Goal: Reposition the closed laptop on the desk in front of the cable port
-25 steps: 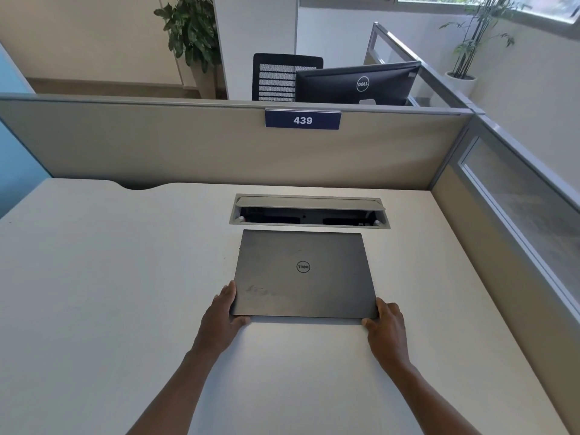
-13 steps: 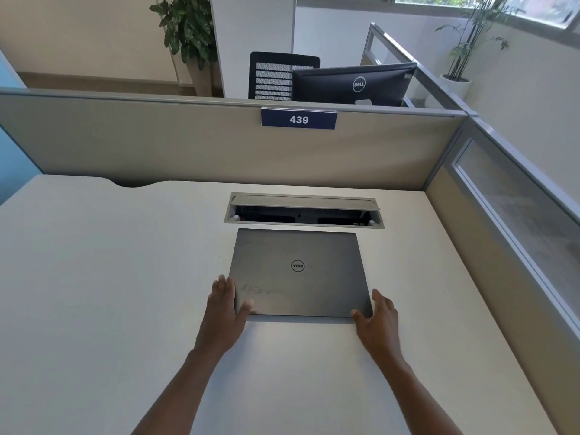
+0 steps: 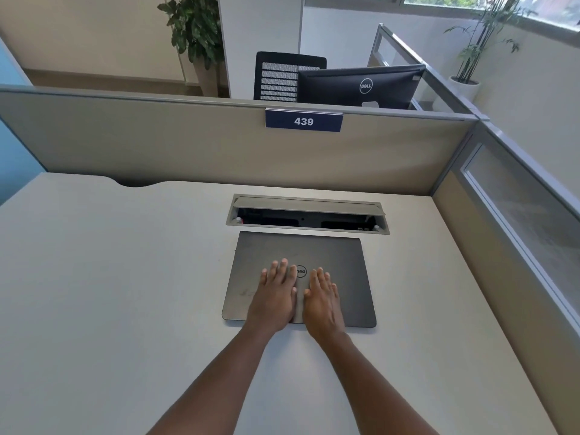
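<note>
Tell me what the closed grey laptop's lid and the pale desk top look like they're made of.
The closed grey laptop lid looks like matte metal or metal-look plastic: even dark grey with a soft sheen, faint smudges and a round logo. The pale desk top looks like smooth off-white laminate, uniform, with no wood grain showing. Neither can be confirmed by sight alone.

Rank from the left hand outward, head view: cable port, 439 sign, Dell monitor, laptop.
1. laptop: directly under the left hand, which lies flat on its lid.
2. cable port: just beyond the laptop's far edge, set into the desk.
3. 439 sign: on top of the partition behind the port.
4. Dell monitor: past the partition, to the right.
</note>
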A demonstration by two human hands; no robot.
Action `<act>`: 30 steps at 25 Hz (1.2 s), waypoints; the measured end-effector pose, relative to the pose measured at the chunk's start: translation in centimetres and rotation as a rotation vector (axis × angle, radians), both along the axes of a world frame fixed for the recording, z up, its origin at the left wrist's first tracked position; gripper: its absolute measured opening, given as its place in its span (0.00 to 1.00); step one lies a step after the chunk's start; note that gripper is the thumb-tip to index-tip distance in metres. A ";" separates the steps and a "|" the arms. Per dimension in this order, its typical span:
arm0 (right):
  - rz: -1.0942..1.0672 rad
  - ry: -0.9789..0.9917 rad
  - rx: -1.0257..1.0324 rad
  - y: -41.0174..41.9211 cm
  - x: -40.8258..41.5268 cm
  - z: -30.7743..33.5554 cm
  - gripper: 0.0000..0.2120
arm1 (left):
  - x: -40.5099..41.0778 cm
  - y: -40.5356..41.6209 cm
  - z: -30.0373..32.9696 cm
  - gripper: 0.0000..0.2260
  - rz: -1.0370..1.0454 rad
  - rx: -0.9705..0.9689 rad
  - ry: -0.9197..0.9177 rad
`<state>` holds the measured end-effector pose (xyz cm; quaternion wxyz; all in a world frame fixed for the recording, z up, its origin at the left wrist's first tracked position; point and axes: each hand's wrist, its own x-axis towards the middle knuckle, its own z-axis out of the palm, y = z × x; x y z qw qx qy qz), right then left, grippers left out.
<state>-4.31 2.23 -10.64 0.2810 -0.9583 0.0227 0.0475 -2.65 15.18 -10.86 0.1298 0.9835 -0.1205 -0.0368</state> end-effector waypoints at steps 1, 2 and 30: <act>0.009 0.001 -0.004 0.4 0.1 -0.4 0.27 | 0.2 -0.1 -0.4 0.25 0.005 0.017 0.006; 0.014 -0.003 -0.015 0.5 0.2 -0.8 0.27 | 0.2 0.0 -0.8 0.25 0.011 0.038 0.011; 0.051 -0.051 -0.250 1.0 -0.3 -2.7 0.30 | -0.7 0.0 -2.9 0.26 0.041 0.077 -0.057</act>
